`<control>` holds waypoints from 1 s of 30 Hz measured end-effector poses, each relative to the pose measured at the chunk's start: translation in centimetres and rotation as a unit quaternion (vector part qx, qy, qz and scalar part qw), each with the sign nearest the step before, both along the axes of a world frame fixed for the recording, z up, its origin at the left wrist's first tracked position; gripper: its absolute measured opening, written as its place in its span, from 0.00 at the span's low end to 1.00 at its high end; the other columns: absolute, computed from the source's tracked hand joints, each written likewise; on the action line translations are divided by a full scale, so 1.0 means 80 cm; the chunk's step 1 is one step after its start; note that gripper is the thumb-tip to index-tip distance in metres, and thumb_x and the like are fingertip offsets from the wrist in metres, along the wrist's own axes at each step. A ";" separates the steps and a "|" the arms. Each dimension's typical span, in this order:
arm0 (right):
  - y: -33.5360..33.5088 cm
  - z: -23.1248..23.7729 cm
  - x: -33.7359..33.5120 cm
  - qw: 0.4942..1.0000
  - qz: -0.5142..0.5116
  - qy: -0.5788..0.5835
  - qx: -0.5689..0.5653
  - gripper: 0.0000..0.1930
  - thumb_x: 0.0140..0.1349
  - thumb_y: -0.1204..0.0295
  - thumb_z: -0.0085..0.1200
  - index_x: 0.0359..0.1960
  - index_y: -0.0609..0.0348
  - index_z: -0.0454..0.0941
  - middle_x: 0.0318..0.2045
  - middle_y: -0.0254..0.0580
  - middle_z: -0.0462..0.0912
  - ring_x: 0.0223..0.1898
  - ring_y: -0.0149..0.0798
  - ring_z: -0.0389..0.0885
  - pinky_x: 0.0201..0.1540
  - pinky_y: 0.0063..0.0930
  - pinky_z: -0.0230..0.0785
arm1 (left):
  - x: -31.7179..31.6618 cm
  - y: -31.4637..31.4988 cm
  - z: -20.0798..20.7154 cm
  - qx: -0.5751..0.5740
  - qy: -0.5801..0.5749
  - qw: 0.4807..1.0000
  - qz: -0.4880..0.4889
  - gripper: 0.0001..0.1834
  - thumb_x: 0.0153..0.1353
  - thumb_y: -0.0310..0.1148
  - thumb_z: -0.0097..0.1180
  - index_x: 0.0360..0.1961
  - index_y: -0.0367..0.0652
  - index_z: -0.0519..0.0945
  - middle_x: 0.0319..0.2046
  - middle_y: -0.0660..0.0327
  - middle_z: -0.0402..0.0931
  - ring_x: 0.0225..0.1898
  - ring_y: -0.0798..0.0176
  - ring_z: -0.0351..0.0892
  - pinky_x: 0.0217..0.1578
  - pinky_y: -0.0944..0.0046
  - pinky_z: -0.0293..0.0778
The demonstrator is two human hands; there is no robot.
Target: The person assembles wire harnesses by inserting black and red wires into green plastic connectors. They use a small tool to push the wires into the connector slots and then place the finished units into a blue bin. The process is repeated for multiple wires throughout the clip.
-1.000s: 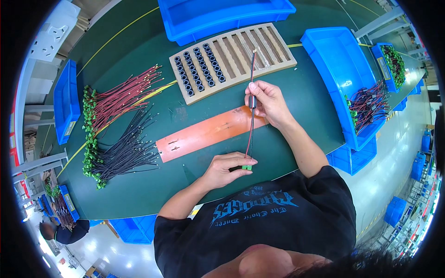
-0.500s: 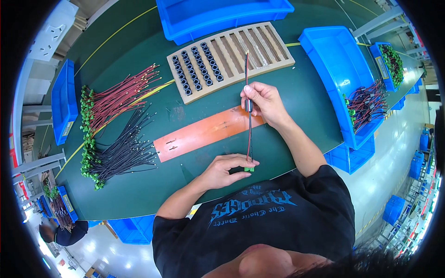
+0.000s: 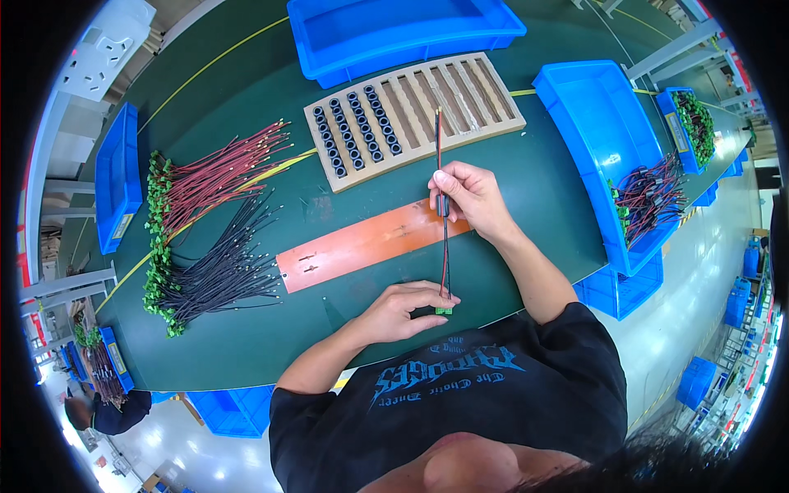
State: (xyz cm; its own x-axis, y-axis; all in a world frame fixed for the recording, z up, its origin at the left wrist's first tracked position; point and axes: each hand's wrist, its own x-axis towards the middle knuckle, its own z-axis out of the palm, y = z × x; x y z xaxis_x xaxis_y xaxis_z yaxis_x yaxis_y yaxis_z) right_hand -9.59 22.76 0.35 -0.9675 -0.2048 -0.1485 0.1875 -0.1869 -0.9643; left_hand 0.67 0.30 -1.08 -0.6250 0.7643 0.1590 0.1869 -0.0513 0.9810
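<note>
Cable point(image 3: 445, 255) points lengthwise forward — right hand point(image 3: 472, 199) clamped on it, apparently at black core point(image 3: 442, 206); left hand point(image 3: 399, 312) pinching green connector point(image 3: 444, 311).

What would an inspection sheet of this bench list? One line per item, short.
Surface: green table, orange strip lying on it.
Work items: green connector and black tube on two-colour leads; wooden tray, four rows filled with black rings.
Clutter: small pale bit beside the tray, unidentifiable.
Hands: left hand pinches the green connector; right hand holds the black tube.
Cables: red wires, black wires fanned at left.
Surroundings: blue bins, white power socket, another person lower left.
</note>
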 end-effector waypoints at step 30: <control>-0.048 -0.004 0.049 0.954 0.140 0.231 0.132 0.08 0.70 0.73 0.61 0.35 0.67 0.83 0.30 0.40 0.82 0.33 0.34 0.79 0.38 0.30 0.72 | -0.020 -0.015 -0.002 0.075 -0.317 0.939 0.112 0.19 0.81 0.42 0.46 0.47 0.35 0.78 0.34 0.57 0.81 0.29 0.66 0.81 0.32 0.66 0.76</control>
State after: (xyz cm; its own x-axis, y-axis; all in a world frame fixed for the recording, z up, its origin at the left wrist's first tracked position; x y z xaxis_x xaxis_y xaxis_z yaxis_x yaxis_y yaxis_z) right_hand -5.66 18.93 0.00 -0.8551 -0.4790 0.1986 -0.2622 0.0691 -0.9625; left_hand -0.93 -0.91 -1.20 -0.7729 0.6009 -0.2039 -0.4098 -0.2274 0.8834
